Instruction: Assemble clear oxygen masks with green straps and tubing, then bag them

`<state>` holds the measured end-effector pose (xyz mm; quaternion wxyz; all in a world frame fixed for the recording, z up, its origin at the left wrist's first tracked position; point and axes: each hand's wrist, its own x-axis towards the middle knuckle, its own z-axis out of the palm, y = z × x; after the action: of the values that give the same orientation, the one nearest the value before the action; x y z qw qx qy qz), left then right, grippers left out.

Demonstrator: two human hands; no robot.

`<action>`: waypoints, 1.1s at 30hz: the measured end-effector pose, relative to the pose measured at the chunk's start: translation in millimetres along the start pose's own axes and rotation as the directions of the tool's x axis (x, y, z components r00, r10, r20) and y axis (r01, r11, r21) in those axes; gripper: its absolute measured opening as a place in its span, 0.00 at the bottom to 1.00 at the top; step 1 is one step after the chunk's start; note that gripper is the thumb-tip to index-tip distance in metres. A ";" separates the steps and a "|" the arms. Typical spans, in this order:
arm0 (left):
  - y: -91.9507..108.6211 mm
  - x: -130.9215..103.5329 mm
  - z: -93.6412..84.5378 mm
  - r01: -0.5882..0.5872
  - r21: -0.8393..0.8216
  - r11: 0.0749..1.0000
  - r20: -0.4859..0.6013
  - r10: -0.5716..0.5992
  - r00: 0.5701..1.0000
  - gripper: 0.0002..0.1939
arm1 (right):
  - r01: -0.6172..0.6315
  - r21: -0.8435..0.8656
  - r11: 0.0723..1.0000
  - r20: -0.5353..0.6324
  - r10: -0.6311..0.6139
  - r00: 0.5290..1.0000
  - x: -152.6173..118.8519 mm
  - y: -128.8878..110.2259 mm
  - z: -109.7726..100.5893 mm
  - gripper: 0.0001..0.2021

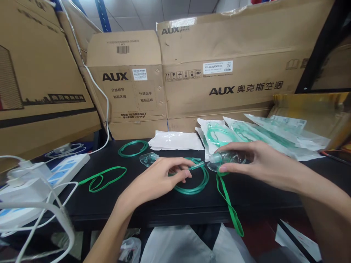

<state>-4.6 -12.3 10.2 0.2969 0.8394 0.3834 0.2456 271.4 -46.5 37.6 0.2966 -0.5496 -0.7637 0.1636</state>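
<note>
Evidently, the back of the workplace was closed off by large cardboard boxes, in front of which a black table was set. On its right side, sealed packets were piled, and beside them a white packet was laid flat. At the left edge a power strip was crowded with cables. By the right hand, a clear mask was gripped between thumb and fingers above the table, its green strap left dangling past the table's front edge. By the left hand, green tubing was pinched near its end, its coil left lying on the table. The tubing's end was pointed at the mask's small connector, just beside it; whether the two were touching could not be told.
</note>
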 end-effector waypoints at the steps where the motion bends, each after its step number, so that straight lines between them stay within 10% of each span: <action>1: 0.6 -0.6 -1.0 0.001 -0.008 1.000 -0.003 -0.001 1.000 0.14 | 0.003 -0.007 1.000 0.003 -0.003 1.000 0.9 2.7 0.9 0.25; 33: 5.2 0.4 1.7 -0.114 0.057 0.992 -0.050 0.117 0.992 0.17 | -0.050 0.090 0.995 0.112 0.040 0.993 7.9 5.1 19.5 0.22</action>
<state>-0.7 -15.3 12.6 0.2488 0.8610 0.3486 0.2742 261.1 -35.9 21.8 0.2753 -0.5425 -0.7580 0.2353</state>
